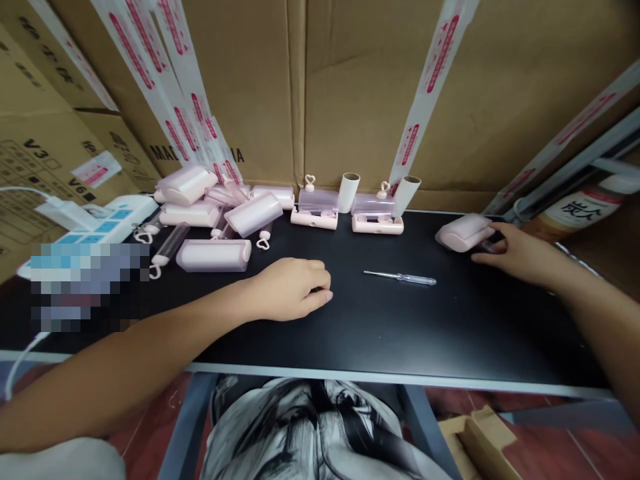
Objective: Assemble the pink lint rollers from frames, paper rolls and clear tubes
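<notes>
My left hand point(295, 289) rests on the black tabletop point(320, 333), its fingers curled loosely with nothing visible in them. At the right, my right hand point(510, 248) grips the end of a pink lint roller point(464, 233) with a clear cover. Between the hands lies a small screwdriver point(400, 277) with a clear handle. Behind it, two opened lint roller cases point(314, 217) point(377, 223) stand near the cardboard, each with a white paper roll point(349, 193) point(407, 195) leaning upright beside it. Left of these is a pile of several pink lint rollers point(214, 256), some with heart-shaped loops.
Large cardboard boxes point(350, 87) wall off the back. A white power strip point(115, 213) with a plugged-in charger point(63, 213) sits at the left, beside a blurred-out patch. A labelled bottle point(583, 210) stands at the right. Below the table edge is an open carton point(477, 443).
</notes>
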`<action>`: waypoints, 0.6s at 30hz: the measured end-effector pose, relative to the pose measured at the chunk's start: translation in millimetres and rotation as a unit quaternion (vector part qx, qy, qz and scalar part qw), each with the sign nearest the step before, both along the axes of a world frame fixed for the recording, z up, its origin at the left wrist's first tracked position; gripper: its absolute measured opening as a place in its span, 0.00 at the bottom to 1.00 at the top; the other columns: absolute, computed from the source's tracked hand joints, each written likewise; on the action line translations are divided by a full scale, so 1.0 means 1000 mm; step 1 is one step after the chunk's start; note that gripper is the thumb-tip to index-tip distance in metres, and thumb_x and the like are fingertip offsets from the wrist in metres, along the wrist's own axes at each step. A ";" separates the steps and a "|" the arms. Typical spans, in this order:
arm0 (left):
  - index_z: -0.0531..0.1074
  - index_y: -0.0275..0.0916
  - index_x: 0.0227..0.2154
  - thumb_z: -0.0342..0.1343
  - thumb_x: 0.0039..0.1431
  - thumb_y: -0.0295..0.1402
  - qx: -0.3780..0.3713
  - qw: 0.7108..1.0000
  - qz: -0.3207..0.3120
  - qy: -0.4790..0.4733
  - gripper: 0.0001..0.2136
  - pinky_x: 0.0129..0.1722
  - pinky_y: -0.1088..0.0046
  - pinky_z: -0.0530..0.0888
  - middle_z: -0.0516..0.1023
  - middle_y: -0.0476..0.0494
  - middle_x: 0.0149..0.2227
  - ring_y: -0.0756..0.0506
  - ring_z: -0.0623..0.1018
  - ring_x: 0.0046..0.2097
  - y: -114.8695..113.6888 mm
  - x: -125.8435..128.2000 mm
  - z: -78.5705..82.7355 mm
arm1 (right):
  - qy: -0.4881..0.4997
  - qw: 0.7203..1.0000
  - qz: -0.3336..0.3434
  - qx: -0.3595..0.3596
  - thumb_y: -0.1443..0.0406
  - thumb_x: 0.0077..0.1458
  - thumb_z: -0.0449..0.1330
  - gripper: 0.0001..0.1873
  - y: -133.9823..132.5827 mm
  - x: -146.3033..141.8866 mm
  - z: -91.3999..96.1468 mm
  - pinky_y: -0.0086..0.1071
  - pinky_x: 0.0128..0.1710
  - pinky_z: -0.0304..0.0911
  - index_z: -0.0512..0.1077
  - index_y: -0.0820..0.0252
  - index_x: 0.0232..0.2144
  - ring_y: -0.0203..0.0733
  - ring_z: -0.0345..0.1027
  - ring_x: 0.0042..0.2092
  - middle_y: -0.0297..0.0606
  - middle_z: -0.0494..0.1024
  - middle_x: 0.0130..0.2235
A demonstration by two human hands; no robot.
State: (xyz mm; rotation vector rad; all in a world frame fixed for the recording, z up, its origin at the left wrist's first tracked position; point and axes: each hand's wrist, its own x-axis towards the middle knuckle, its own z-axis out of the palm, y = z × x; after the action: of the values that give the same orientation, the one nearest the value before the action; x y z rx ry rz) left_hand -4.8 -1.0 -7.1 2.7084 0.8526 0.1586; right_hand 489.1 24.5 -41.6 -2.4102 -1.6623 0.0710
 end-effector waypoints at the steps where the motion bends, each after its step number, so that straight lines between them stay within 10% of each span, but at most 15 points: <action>1: 0.78 0.39 0.36 0.52 0.70 0.37 0.002 1.000 0.005 -0.007 0.11 0.41 0.70 0.73 0.81 0.43 0.41 0.46 0.80 0.40 0.000 0.000 0.001 | 0.022 1.000 0.002 0.000 0.54 0.53 0.67 0.36 -0.003 -0.002 0.004 0.43 0.35 0.64 0.67 0.50 0.63 0.50 0.74 0.32 0.47 0.82 0.41; 7: 0.78 0.39 0.38 0.53 0.69 0.35 0.016 0.998 0.032 -0.050 0.09 0.37 0.70 0.71 0.81 0.44 0.41 0.48 0.77 0.34 0.000 -0.002 0.006 | -0.088 0.992 0.087 0.033 0.58 0.60 0.58 0.18 -0.006 -0.024 0.032 0.45 0.43 0.65 0.77 0.56 0.49 0.55 0.76 0.42 0.53 0.83 0.44; 14: 0.79 0.38 0.38 0.54 0.69 0.35 0.012 0.997 0.031 -0.064 0.10 0.36 0.71 0.69 0.81 0.45 0.40 0.50 0.75 0.31 -0.002 -0.003 0.007 | -0.173 0.982 0.034 -0.061 0.31 0.59 0.46 0.47 -0.014 -0.066 0.014 0.49 0.42 0.66 0.69 0.63 0.59 0.70 0.78 0.47 0.63 0.80 0.51; 18: 0.79 0.37 0.37 0.54 0.68 0.34 0.002 0.998 0.033 -0.061 0.09 0.36 0.71 0.69 0.80 0.45 0.40 0.50 0.74 0.31 -0.001 -0.004 0.008 | -0.148 0.985 0.064 -0.062 0.48 0.58 0.62 0.40 -0.008 -0.060 0.006 0.44 0.40 0.65 0.64 0.61 0.66 0.66 0.79 0.43 0.59 0.83 0.49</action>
State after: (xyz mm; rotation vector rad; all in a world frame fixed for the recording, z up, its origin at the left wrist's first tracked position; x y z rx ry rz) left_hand -9.1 -1.5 0.6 2.6443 0.9055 0.3365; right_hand 429.1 16.2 -35.2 -2.5004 -1.9959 -0.1790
